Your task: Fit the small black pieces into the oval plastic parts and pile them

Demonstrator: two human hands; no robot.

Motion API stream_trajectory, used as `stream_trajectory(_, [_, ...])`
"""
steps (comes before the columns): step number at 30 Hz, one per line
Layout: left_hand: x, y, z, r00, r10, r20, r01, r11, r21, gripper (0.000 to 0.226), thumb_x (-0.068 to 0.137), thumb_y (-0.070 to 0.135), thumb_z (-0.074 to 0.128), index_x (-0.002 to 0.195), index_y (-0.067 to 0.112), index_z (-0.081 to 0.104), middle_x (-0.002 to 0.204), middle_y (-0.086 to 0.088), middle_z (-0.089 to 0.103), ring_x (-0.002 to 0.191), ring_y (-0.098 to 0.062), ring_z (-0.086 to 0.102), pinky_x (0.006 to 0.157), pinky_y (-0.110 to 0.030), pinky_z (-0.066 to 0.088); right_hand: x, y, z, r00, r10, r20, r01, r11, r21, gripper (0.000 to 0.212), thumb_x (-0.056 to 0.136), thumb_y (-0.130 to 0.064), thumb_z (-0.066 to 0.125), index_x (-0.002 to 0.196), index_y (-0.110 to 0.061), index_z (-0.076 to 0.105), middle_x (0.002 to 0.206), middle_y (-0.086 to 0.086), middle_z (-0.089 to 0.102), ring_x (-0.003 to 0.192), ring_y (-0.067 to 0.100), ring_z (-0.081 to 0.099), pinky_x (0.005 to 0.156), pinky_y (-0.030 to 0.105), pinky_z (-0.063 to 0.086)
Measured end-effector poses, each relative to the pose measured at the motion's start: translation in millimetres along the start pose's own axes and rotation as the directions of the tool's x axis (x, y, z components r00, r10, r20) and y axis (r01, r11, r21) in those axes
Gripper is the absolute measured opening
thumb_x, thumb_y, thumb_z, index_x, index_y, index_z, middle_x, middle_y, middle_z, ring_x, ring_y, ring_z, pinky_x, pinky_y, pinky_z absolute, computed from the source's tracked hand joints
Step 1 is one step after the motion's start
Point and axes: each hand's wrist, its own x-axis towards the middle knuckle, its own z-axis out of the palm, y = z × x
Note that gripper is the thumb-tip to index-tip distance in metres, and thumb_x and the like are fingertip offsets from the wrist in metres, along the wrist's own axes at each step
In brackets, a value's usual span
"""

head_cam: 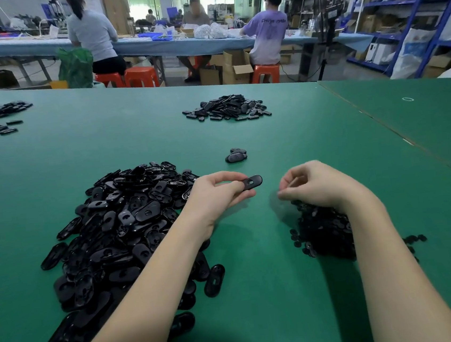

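One oval part (252, 182) pinched in your left hand (216, 197); right hand (312, 186) fingers curled, contents unclear. Risk: small piece slips unnoticed into heap (322, 230) on surface (261, 306).

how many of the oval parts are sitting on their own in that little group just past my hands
2. Both lie on the green table beyond the hands: the nearer oval part, and the farther oval part touching it behind. A third could be hidden beneath.

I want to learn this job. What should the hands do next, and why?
Probably the right hand should pick one small black round piece from the heap under it. The left hand already holds a black oval plastic part with its hole showing, and the right fingers seem to hold nothing.
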Motion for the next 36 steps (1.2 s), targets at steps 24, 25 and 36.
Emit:
stream_trajectory(24, [-2,3,-1,0.997,0.069,0.019,-0.069,0.998,0.014,0.020,0.086,-0.011,0.062,0.098,0.003,0.069,0.093,-0.016,0.077,0.088,-0.026,0.076,0.082,-0.022,0.059,3,-16,17,0.985,-0.148,-0.086,0.171,0.896,0.410,0.011,0.089,-0.012,0.076,0.086,-0.022,0.080,0.067,-0.009,0.068,0.052,0.005,0.051,0.044,0.015,0.035])
stream_trajectory(25, [-2,3,-1,0.997,0.075,0.019,-0.075,0.997,0.019,0.020,0.086,-0.011,0.063,0.099,0.003,0.070,0.093,-0.015,0.077,0.087,-0.026,0.076,0.083,-0.022,0.059,3,-16,17,0.986,-0.146,-0.084,0.168,0.895,0.412,0.012,0.089,-0.013,0.075,0.087,-0.023,0.081,0.068,-0.009,0.069,0.052,0.005,0.052,0.044,0.015,0.036])
stream_trajectory(36, [1,3,-2,0.995,0.090,0.035,-0.090,0.996,0.014,0.019,0.086,-0.010,0.065,0.097,0.005,0.070,0.091,-0.014,0.077,0.086,-0.025,0.076,0.081,-0.022,0.060,4,-16,17,0.990,-0.104,-0.099,0.137,0.888,0.438,0.007,0.089,-0.012,0.076,0.090,-0.019,0.079,0.065,-0.008,0.066,0.051,0.007,0.049,0.042,0.014,0.033])
